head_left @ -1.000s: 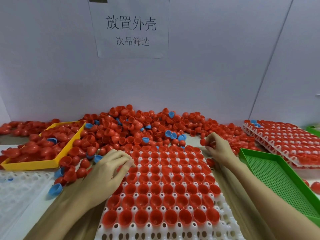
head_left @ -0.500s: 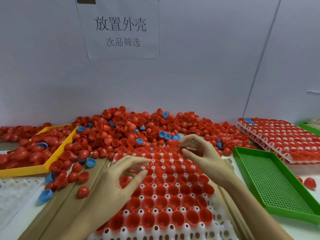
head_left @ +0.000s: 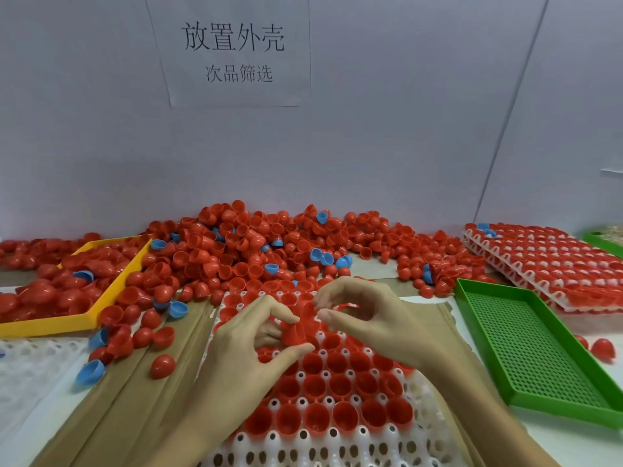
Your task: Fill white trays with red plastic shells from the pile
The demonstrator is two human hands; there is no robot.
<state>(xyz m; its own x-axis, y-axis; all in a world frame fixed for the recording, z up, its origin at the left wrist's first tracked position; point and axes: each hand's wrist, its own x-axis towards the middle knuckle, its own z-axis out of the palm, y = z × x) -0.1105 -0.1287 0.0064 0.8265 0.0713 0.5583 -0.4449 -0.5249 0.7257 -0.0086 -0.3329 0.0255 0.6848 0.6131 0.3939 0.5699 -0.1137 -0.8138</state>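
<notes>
Red plastic shells (head_left: 256, 251) lie heaped in a broad pile along the back wall, with a few blue shells (head_left: 322, 257) mixed among them. More red shells sit open-side up in the sockets of the white tray (head_left: 418, 429) at the near centre; its nearest rows show bare white sockets. That tray rests on brown cardboard (head_left: 135, 399).

Over the middle of the tray the 2 hands meet. The left hand (head_left: 246, 358) has its thumb and forefinger curled round a single red shell (head_left: 295, 333), pinching it just above the filled sockets. The right hand (head_left: 371, 318) is just beside it, fingers bent, thumb and forefinger drawn together close to the same shell; whether they pinch a shell of their own I cannot tell, since red shows behind the fingers on all sides.

At the left a yellow tray (head_left: 67, 320) holds more red shells, and loose shells are scattered between it and the cardboard. At the right a green mesh tray (head_left: 539, 348) lies near the white tray, and behind it is a stack of filled white trays (head_left: 546, 264). A paper sign (head_left: 232, 52) with printed characters hangs on the wall above the pile.
</notes>
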